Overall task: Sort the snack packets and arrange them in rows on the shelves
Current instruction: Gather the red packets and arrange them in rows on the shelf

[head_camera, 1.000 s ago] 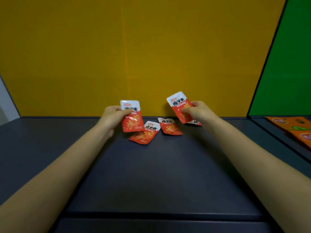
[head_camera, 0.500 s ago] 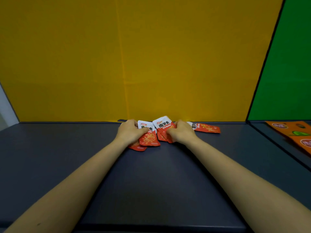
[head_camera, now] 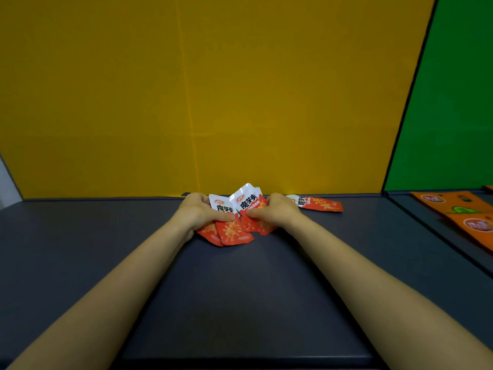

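Note:
Several red and white snack packets lie at the back of the dark shelf (head_camera: 240, 289), against the yellow wall. My left hand (head_camera: 198, 213) grips two overlapping packets (head_camera: 233, 232), thumb on top. My right hand (head_camera: 277, 213) grips another small bunch of packets (head_camera: 249, 202) whose white tops stand tilted upward. The two bunches touch in the middle. One more red packet (head_camera: 318, 203) lies flat on its side just right of my right hand, untouched.
Orange snack packets (head_camera: 464, 212) lie on the neighbouring shelf section at the right, past a dark divider edge (head_camera: 426, 236). A green panel (head_camera: 453, 102) backs that section. The yellow wall (head_camera: 213, 89) closes the back.
Both hands came together from apart and lowered their raised packets onto the loose ones on the shelf. Each hand now holds a gathered bunch; the view has moved closer.

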The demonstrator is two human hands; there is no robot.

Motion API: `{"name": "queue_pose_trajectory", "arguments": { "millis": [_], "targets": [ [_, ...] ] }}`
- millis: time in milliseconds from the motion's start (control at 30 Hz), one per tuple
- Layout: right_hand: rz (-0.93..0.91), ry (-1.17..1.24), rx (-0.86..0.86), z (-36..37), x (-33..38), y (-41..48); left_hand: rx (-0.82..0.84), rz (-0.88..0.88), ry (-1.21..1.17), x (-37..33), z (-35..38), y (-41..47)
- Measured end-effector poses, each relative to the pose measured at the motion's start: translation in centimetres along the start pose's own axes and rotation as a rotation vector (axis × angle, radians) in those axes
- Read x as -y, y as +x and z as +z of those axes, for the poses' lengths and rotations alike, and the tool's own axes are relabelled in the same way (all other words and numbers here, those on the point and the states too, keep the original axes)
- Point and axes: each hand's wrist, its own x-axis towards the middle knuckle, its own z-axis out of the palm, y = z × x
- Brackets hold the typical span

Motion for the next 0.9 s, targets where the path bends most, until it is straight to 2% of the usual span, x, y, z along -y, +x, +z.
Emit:
{"name": "queue_pose_trajectory", "arguments": {
  "millis": [100, 267, 367, 467, 600, 733, 900],
  "targets": [
    [-0.076, 0.113, 0.004, -0.3, 0.1, -0.5, 0.039, -0.005, -0.099, 0.2, -0.3, 0.0],
    [-0.153, 0.154, 0.048, -1.3, -0.7, -1.1, 0.152, -0.004, -0.096, 0.4, -0.9, -0.1],
    [-0.156, 0.262, -0.010, -3.7, -1.8, -0.9, 0.233, 0.021, -0.161, 0.4, -0.9, -0.3],
    [-0.127, 0.359, -0.075, -6.9, -3.8, -0.2, 0.246, 0.049, -0.194, 0.6, -0.5, -0.4],
    [-0.014, 0.210, -0.075, -8.6, -7.4, 0.0, 0.196, 0.062, -0.210, 0.9, 0.2, -0.3],
    [0.027, 0.166, 0.056, -8.5, -9.0, -0.2, 0.164, 0.063, -0.265, 1.1, 0.5, 0.1],
    [-0.001, 0.073, -0.005, -8.5, -8.3, 0.3, 0.145, 0.059, -0.332, 1.3, 0.4, 0.7]
  ]
}}
